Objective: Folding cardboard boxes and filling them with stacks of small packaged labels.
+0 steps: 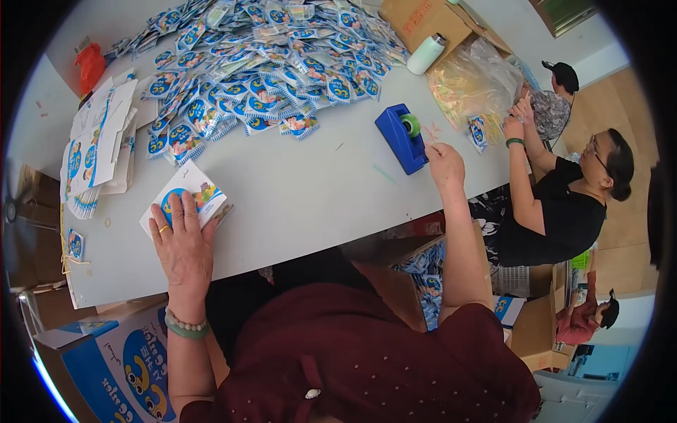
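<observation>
My left hand (182,236) lies flat with fingers spread on top of a small white box (206,185) with a blue oval and a colourful picture. The thumb rests along the box's near right edge. Over to the right, my right hand (446,168) is closed in a pinch at the near end of a blue tape dispenser (399,141). Its fingertips are on the tape's end, most of which they hide. A green-rimmed tape roll (411,125) sits in the dispenser.
Blue-and-white packets (268,77) form a large heap at the back. Flattened cartons (99,148) are stacked left. A pale green bottle (427,54) and a clear bag (479,77) stand right. A co-worker (564,197) sits at the right edge. Open boxes of packets (430,282) are below the table.
</observation>
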The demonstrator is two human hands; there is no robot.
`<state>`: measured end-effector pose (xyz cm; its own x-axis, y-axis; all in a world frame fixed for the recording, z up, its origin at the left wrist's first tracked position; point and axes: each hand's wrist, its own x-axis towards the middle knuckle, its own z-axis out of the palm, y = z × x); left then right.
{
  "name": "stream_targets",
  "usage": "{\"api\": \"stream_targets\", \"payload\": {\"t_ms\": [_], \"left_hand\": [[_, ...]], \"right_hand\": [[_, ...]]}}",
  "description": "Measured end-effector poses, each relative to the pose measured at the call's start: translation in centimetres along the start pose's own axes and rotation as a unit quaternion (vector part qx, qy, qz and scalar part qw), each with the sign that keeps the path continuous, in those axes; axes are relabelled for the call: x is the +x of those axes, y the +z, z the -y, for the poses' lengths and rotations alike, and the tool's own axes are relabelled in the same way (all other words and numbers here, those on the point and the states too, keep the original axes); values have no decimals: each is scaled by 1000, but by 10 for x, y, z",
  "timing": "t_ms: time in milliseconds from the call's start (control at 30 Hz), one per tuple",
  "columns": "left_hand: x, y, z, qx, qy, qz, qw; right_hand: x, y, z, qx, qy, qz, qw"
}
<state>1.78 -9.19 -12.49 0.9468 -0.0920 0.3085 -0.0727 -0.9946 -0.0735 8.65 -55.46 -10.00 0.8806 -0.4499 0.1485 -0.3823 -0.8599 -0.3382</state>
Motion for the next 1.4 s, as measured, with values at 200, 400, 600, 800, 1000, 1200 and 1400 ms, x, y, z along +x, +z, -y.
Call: {"api": "stream_targets", "payload": {"t_ms": [200, 400, 600, 800, 1000, 1200, 1400], "left_hand": [[-7, 4, 3, -40, -7, -24, 999], [-6, 3, 4, -47, -11, -26, 999], [-6, 4, 5, -44, -5, -26, 999], [-6, 7, 5, -32, -5, -31, 999], [-7, 7, 4, -22, 0, -32, 999], [-5, -6, 17, -68, 27, 3, 997], [-18, 13, 38, -107, 75, -113, 985]], "right_hand": [[13, 22, -20, 313, 71, 47, 946], [12, 10, -9, 436, 227, 76, 867], [6, 28, -24, 710, 244, 26, 660], [-13, 48, -37, 777, 192, -23, 600], [-30, 53, -32, 747, 243, -61, 616], [-39, 44, -46, 623, 233, 47, 745], [-28, 48, -40, 559, 257, 89, 783]]}}
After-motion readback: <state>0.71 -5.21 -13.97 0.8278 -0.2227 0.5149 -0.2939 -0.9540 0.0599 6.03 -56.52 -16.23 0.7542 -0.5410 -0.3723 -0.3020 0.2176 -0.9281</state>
